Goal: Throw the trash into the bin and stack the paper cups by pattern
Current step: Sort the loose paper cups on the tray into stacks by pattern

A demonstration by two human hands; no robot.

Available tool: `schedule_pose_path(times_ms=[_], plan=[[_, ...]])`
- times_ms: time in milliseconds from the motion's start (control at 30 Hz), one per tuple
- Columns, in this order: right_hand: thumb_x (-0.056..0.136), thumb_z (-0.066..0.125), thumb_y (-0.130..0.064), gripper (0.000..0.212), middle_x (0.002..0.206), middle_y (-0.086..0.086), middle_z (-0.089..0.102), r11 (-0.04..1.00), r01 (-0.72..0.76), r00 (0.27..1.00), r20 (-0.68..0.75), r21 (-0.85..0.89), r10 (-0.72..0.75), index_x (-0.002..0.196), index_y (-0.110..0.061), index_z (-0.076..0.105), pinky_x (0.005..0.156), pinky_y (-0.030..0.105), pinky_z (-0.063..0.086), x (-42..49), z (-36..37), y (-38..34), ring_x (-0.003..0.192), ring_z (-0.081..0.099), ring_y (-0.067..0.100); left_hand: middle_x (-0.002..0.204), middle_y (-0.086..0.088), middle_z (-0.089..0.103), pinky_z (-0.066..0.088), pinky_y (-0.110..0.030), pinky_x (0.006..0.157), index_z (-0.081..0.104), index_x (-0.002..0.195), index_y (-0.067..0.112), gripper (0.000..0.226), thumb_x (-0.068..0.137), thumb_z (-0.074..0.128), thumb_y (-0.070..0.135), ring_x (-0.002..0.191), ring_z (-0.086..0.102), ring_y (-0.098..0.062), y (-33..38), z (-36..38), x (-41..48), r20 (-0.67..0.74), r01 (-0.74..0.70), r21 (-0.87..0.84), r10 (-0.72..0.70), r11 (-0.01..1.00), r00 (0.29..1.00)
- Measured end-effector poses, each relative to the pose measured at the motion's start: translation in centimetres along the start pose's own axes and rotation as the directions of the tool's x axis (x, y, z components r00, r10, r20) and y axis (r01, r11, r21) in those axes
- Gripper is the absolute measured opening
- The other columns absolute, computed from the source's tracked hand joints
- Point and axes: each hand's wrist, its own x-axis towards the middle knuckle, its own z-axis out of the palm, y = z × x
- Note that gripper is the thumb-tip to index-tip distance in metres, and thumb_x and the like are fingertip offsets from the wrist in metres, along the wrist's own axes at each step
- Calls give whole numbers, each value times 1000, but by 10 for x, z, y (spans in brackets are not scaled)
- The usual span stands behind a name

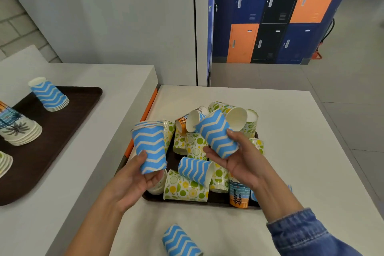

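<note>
Our left hand (133, 181) grips nested blue zigzag paper cups (150, 147), our right hand (241, 164) grips 1 matching cup (218, 133); they seem light and crushable, so we hold the walls gently.

A heap of cups (195, 147) fills the tray (218, 198) on the right worktop (291, 131); one lone cup (180, 241) lies before it. On the left worktop (116, 81) a second tray (68, 127) bears three cup stacks (48, 95), and lockers (276, 27) stand behind, to the right

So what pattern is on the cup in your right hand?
Blue-and-white zigzags on that cup, head view.
</note>
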Motion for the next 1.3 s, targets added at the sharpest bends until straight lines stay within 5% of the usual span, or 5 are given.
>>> schedule_pose_path(times_ms=[133, 433, 1033, 1200, 1300], plan=[[73, 74, -31, 31, 94, 2, 70, 991, -42, 999, -11, -128, 41, 101, -19, 66, 74, 31, 45, 0, 8, 15, 86, 62, 17, 109, -10, 70, 60, -37, 68, 60, 115, 13, 102, 22, 97, 34, 86, 72, -22, -7, -7, -11, -31, -81, 138, 86, 987, 996], [68, 74, -23, 57, 107, 0, 69, 919, 194, 981, 71, -342, -180, 122, -14, 57, 83, 28, 47, 16, 50, 15, 97, 65, 14, 108, 9, 61, 51, -17, 62, 45, 118, 31, 83, 48, 88, 19, 91, 63, -9, -24, -2, -21, -94, -201, 755, 407, 624, 909], [77, 71, -47, 85, 144, -8, 44, 427, 159, 983, 103, -890, -153, 148, -23, 30, 101, 25, 36, -7, 47, 44, 130, 41, 6, 104, 15, 56, 51, -10, 61, 41, 120, 22, 72, 65, 82, 0, 90, 60, 0, -31, -5, -21, -102, -289, 744, 530, 602, 842], [76, 38, 5, 62, 134, 5, 54, -416, 614, 770, 626, -671, 128, 132, -20, 48, 103, 38, 44, -13, -11, 99, 122, 50, 23, 111, 7, 59, 53, -14, 74, 44, 124, 16, 75, 63, 84, 1, 93, 60, 2, -28, -20, -31, -138, -328, 734, 603, 595, 786], [87, 45, 0, 55, 139, 9, 45, -545, 817, 510, 676, -187, 532, 137, -22, 39, 106, 42, 37, -5, -32, 138, 128, 42, 30, 112, 14, 58, 50, -27, 87, 45, 120, 25, 73, 63, 85, 5, 99, 60, 0, -30, -20, -38, -133, -343, 729, 614, 593, 778]])
